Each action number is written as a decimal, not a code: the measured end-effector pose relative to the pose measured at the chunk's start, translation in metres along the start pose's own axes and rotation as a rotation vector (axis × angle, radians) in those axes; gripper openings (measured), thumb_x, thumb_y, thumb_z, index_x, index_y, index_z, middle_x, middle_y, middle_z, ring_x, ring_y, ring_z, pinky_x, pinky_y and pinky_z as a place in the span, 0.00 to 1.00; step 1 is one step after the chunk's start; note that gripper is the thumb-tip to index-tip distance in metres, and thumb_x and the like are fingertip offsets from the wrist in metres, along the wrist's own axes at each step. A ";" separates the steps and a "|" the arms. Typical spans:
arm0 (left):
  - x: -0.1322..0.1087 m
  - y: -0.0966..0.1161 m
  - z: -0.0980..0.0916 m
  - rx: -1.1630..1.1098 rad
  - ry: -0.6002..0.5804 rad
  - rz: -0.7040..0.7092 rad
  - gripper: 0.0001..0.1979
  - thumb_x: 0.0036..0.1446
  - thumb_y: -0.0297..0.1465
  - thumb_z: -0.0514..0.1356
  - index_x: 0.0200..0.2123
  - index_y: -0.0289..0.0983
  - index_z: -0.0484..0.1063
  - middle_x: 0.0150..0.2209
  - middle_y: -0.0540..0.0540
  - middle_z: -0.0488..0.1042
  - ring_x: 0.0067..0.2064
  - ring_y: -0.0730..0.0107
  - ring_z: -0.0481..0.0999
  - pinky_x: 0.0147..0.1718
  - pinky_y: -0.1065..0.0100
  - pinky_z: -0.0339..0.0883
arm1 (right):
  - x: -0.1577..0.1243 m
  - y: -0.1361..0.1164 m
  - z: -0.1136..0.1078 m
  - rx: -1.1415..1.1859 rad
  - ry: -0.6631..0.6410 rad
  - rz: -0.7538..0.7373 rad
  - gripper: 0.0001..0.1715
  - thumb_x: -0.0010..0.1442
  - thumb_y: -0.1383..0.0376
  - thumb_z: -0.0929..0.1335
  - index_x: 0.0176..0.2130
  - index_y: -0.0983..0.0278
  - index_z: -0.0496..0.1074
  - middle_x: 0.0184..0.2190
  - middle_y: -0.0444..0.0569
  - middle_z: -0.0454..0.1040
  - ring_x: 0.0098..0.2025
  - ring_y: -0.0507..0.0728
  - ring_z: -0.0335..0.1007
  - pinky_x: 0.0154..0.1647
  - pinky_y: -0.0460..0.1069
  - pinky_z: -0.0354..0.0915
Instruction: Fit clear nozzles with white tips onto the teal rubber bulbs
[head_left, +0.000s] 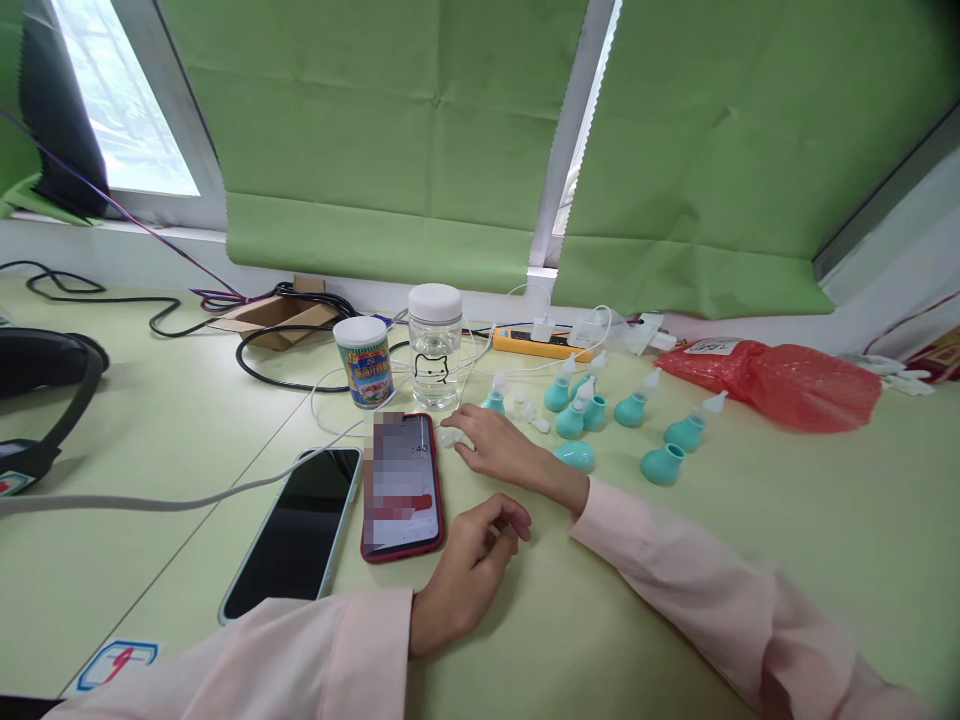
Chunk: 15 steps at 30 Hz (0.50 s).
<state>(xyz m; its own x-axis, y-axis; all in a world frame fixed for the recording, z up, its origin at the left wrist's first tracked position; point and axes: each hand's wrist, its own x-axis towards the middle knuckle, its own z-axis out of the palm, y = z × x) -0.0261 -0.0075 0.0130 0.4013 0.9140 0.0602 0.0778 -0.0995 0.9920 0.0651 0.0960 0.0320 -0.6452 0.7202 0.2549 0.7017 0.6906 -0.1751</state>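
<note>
My left hand [471, 570] rests on the pale green table [787, 500] just right of a red-cased phone [401, 487] with a lit screen; its fingers are curled with nothing in them. My right hand [504, 447] lies flat further back, its fingertips touching a small white plastic piece [448, 437] beside the phone's top corner. Several teal rubber bulbs with clear tips [636, 406] are scattered right of and behind this hand. One teal bulb [576, 456] lies against my right wrist.
A dark phone [300, 530] on a white cable lies left of the red one. Behind stand a printed can [364, 362] and a clear jar with a cat face [435, 345]. A power strip [536, 343], cardboard box [271, 318], red plastic bag [780, 380] and headphones [45, 390] ring the area.
</note>
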 end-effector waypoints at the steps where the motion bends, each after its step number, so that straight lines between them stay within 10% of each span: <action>1: 0.000 0.000 0.000 0.006 0.002 -0.001 0.08 0.49 0.21 0.48 0.27 0.35 0.65 0.25 0.49 0.64 0.28 0.72 0.63 0.27 0.71 0.56 | 0.002 -0.001 0.003 -0.009 -0.014 0.005 0.18 0.51 0.73 0.62 0.44 0.68 0.67 0.38 0.54 0.69 0.40 0.56 0.65 0.38 0.48 0.61; 7: 0.000 -0.003 0.001 -0.024 0.053 0.021 0.04 0.51 0.23 0.50 0.29 0.36 0.63 0.28 0.49 0.64 0.29 0.73 0.63 0.27 0.72 0.57 | 0.001 -0.004 0.011 -0.047 -0.058 0.033 0.13 0.53 0.72 0.61 0.39 0.68 0.69 0.34 0.55 0.70 0.33 0.57 0.67 0.30 0.48 0.61; 15: 0.001 -0.012 0.004 -0.312 0.183 0.021 0.10 0.57 0.31 0.50 0.41 0.42 0.51 0.39 0.47 0.62 0.38 0.71 0.65 0.33 0.69 0.65 | -0.041 0.002 -0.046 0.450 0.088 0.148 0.14 0.50 0.63 0.66 0.39 0.65 0.66 0.31 0.46 0.71 0.18 0.45 0.59 0.20 0.43 0.58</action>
<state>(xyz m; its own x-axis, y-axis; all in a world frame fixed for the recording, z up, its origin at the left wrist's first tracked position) -0.0225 -0.0067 0.0006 0.2279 0.9711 0.0714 -0.2222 -0.0195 0.9748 0.1069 0.0648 0.0648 -0.5065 0.8182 0.2721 0.5715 0.5549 -0.6045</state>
